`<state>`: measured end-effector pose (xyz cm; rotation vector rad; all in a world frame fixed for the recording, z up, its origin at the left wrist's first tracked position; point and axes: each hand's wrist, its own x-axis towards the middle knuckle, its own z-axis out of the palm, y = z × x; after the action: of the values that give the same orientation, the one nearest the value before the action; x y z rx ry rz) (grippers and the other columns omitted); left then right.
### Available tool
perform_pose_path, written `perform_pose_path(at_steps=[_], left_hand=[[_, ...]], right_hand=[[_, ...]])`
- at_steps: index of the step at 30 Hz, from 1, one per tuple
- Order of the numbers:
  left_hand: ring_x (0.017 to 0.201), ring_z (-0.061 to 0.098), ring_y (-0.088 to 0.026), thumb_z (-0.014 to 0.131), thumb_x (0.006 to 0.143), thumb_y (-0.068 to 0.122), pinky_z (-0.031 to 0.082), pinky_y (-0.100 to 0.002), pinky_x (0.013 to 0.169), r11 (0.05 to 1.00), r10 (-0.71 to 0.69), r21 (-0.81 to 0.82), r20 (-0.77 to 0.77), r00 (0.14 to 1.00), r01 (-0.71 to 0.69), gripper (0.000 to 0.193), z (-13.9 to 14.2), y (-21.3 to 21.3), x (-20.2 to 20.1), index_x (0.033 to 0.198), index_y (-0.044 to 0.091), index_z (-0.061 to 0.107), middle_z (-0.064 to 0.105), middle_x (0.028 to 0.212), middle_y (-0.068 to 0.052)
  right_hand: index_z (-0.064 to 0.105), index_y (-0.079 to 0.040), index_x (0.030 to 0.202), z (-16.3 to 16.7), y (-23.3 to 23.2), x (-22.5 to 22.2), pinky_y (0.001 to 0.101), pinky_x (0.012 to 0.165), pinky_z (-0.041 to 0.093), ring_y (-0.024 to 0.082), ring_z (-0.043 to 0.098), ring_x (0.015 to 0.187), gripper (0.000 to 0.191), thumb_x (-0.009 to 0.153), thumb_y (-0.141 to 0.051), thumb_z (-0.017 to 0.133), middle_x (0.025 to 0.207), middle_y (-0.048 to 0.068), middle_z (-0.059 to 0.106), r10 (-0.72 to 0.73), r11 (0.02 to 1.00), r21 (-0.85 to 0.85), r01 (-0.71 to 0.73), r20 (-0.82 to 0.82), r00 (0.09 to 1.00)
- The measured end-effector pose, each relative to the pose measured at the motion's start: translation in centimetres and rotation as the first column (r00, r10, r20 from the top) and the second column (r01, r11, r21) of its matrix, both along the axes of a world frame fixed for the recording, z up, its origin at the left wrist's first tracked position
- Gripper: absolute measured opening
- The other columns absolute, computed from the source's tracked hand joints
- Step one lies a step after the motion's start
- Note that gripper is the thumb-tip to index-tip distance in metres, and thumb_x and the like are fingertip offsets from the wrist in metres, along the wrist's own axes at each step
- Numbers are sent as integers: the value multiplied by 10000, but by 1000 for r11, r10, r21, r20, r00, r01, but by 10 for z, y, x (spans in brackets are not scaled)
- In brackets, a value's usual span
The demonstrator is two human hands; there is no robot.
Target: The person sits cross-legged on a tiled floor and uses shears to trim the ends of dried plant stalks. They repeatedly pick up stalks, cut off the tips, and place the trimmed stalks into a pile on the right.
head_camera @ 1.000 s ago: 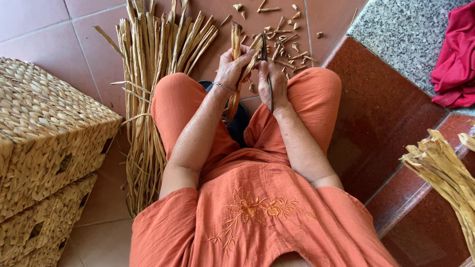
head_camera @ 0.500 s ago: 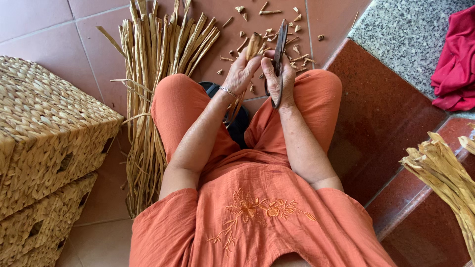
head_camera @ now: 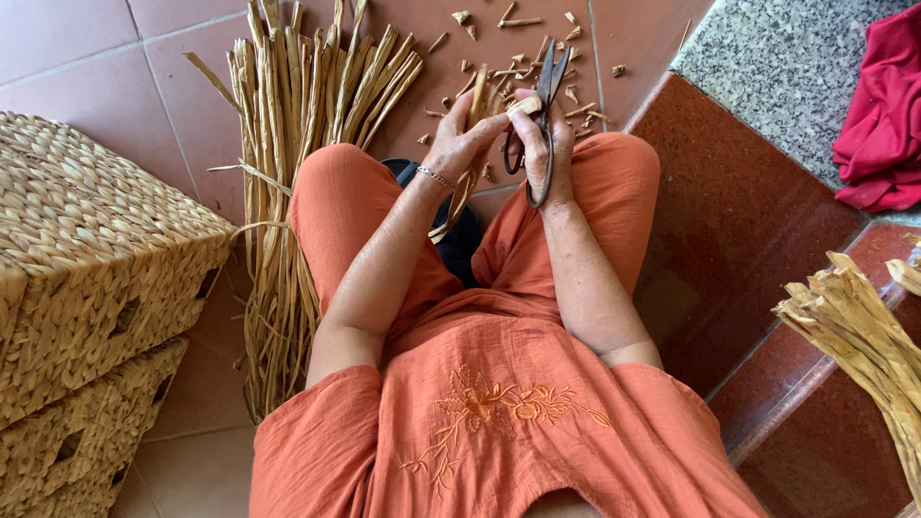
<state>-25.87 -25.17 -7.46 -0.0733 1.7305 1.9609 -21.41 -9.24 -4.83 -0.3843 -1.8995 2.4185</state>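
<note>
Right hand grips dark scissors above the knees, blades pointing far; left hand pinches a dried strip just beside them. Bundled reeds crowd the left — baskets beyond — while a stone step edges the right.

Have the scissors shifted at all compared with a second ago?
Yes. The scissors in the right hand have swung upright; their blades now point up over the cut scraps on the floor tiles, where before they lay lower, beside the knee.
</note>
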Motion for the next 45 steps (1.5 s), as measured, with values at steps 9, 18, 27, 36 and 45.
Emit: perform_pose_path(at_steps=[9, 18, 27, 36, 45], left_hand=[[693, 628, -59, 782, 943, 299, 539, -248, 582, 997, -68, 46, -18, 998, 69, 319, 3, -20, -6, 1113, 44, 692, 714, 853, -3], [770, 712, -85, 736, 1002, 204, 602, -259, 677, 995, 44, 89, -121, 992, -33, 222, -16, -23, -13, 1115, 23, 674, 731, 887, -27], [598, 541, -45, 767, 959, 182, 466, -219, 539, 958, 271, 105, -50, 961, -265, 194, -28, -20, -23, 1064, 22, 735, 634, 724, 28], [569, 552, -54, 794, 937, 188, 466, -227, 515, 971, 218, 113, -55, 974, -211, 176, -23, -27, -23, 970, 29, 724, 641, 698, 18], [517, 523, -60, 795, 920, 185, 429, -234, 470, 970, 227, 80, 29, 973, -229, 170, -25, -28, -27, 887, 28, 741, 638, 652, 5]], right_hand=[[666, -62, 1300, 16, 1, 0, 211, 552, 424, 56, 540, 626, 316, 995, -123, 725, 828, -15, 664, 83, 981, -177, -76, 35, 996], [649, -26, 1307, -28, -3, -6, 252, 730, 525, 86, 602, 821, 409, 1057, -341, 727, 946, -6, 648, 171, 981, 99, -164, -74, 982], [540, -55, 1466, -25, -9, -2, 315, 760, 517, 156, 614, 821, 790, 1036, -689, 347, 837, 65, 597, 376, 794, 466, -392, 130, 917], [556, -31, 1413, -16, -13, 2, 497, 900, 552, 435, 693, 1094, 743, 1124, -660, 286, 1177, 246, 705, 388, 657, 710, -255, -28, 921], [630, -90, 1082, -30, -18, 3, 494, 729, 558, 344, 726, 778, 706, 1068, -679, 242, 732, 132, 686, 317, 499, 804, -324, 179, 931]])
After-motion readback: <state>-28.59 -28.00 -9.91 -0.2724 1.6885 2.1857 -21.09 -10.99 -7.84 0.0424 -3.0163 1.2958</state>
